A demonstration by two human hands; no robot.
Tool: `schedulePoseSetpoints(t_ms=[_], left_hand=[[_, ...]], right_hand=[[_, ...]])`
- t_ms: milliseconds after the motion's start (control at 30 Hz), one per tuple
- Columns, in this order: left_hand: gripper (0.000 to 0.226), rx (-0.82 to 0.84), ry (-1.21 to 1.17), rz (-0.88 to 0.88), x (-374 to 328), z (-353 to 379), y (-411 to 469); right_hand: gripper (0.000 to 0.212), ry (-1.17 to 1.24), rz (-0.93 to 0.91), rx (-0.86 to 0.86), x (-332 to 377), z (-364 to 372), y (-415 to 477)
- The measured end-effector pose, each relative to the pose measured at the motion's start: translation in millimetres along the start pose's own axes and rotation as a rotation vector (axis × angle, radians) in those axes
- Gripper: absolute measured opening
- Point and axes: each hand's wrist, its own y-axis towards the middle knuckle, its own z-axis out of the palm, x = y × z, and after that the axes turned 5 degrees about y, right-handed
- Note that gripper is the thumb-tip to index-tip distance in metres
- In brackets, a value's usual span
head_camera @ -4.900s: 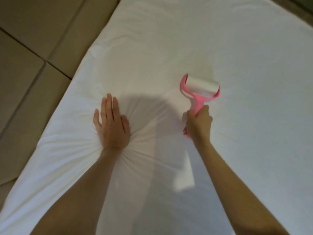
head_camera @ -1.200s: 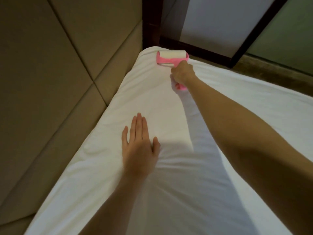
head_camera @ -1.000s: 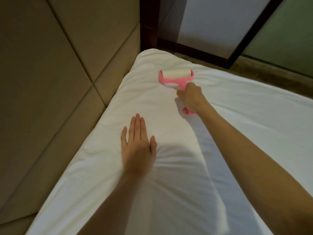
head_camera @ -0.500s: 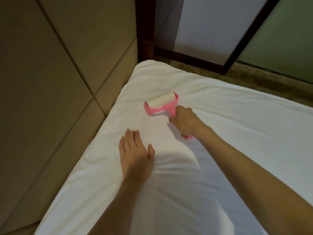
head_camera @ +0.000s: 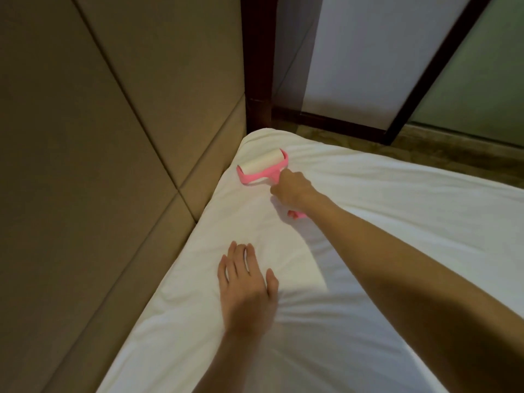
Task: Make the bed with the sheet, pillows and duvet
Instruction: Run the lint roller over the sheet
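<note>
Near the bed's far corner, right hand grips a pink-framed lint roller; left hand presses flat, fingers straight, on the white cotton sheet.

Dim bedroom corner.
Tan padded wall left of the left hand; dark wooden post, pale panel, brown floor beyond the right hand.

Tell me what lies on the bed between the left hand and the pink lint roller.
Nothing but bare white sheet: the head view shows no object between the left hand and the lint roller.
</note>
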Motion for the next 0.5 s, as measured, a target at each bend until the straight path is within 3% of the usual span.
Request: schedulePoseSetpoints(t_ms=[167, 367, 500], left_hand=[[0.057, 0.029, -0.016, -0.026, -1, -1, 3], [0.051, 0.013, -0.031, -0.005, 1, -1, 4], [0.038, -0.060, -0.172, 0.067, 6, -12, 3]], right_hand=[[0.028, 0.001, 0.044, -0.013, -38, 6, -52], [0.028, -0.029, 0.097, -0.010, -76, 7, -118], [0.024, -0.011, 0.138, -0.024, -103, 7, -167]])
